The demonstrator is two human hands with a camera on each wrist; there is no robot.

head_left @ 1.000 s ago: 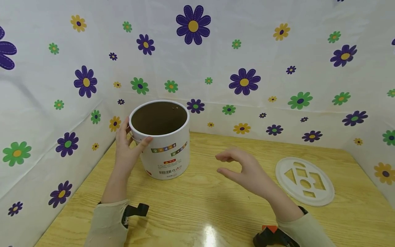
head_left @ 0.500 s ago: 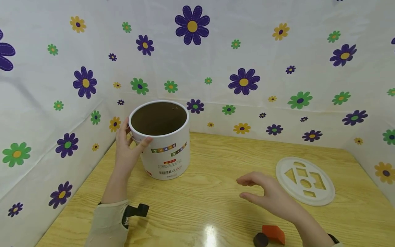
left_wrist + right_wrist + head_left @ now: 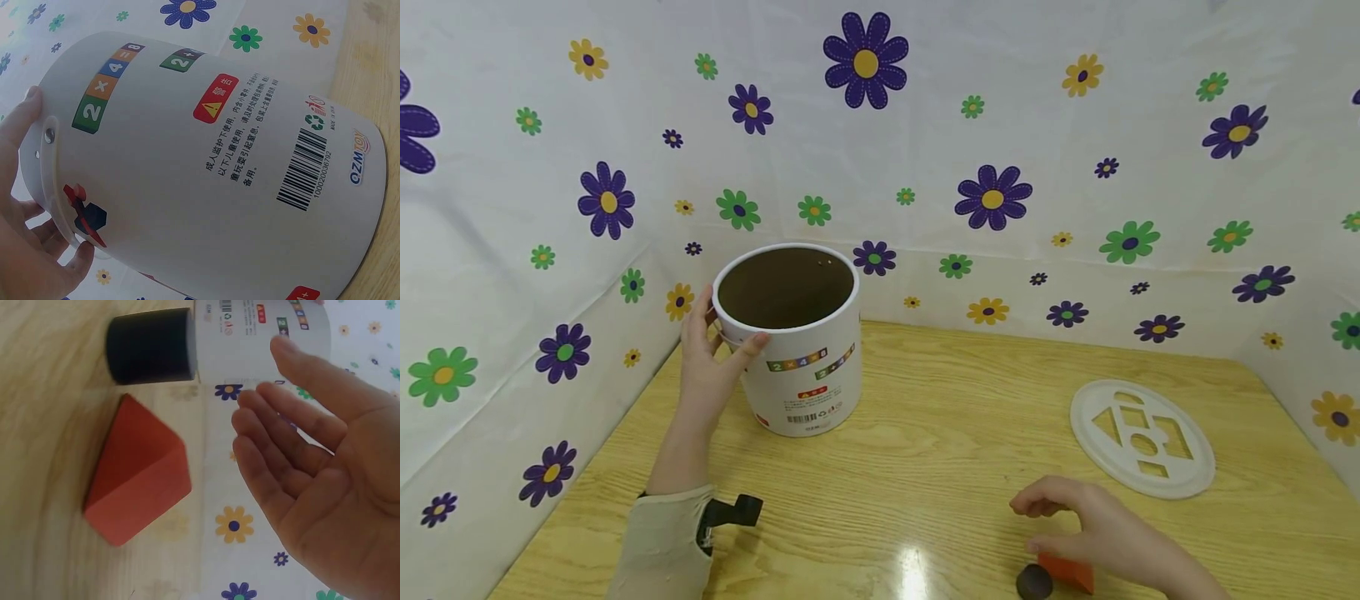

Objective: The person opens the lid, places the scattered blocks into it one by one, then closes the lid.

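Note:
A white bucket (image 3: 805, 392) with a printed label stands on the table at left. My left hand (image 3: 709, 371) grips its left side near the rim, thumb on the front and fingers round the side, by the white handle (image 3: 53, 181). My right hand (image 3: 1097, 533) hovers with loosely bent fingers, holding nothing. Just below its thumb lies a red wedge-shaped block (image 3: 1071, 573), partly covered by the hand in the head view and fully seen in the right wrist view. A short black cylinder (image 3: 1034, 582) stands beside the block.
A flat white round lid (image 3: 1193, 472) with several shaped cut-outs lies on the wooden table (image 3: 925, 400) at right. White cloth (image 3: 895, 167) printed with flowers encloses the table at the back and sides.
My right hand has moved right and toward the near edge, from mid-table to above the red block. The left hand and the bucket stay in place.

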